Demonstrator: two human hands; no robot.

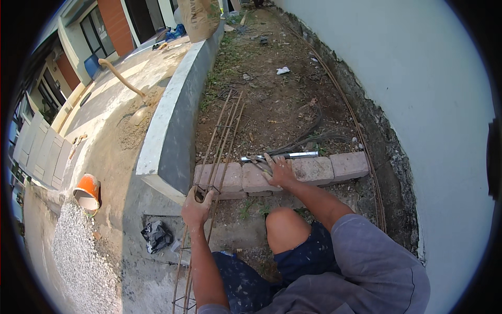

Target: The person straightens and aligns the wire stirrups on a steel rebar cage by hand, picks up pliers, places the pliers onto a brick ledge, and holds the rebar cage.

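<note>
My left hand (196, 208) is closed around the rods of a long, narrow rebar cage (226, 128), near the left end of a low row of pale blocks (308, 170). The cage lies lengthwise across the blocks, and its near end runs beside my left forearm. Over the row's middle, my right hand (281, 171) is closed on a slim two-handled tool (257, 161) that looks like pincers; my fingers partly cover it. Just beyond that hand, a silver metal bar (304, 154) rests along the blocks' far edge.
Dark tie wire (329, 136) lies on the soil beyond the blocks. A low grey wall (178, 115) stands left, a white wall (434, 104) right, with long thin rods (361, 131) along its foot. An orange bucket (87, 191), gravel (78, 256) and a black plastic bag (156, 236) are at left.
</note>
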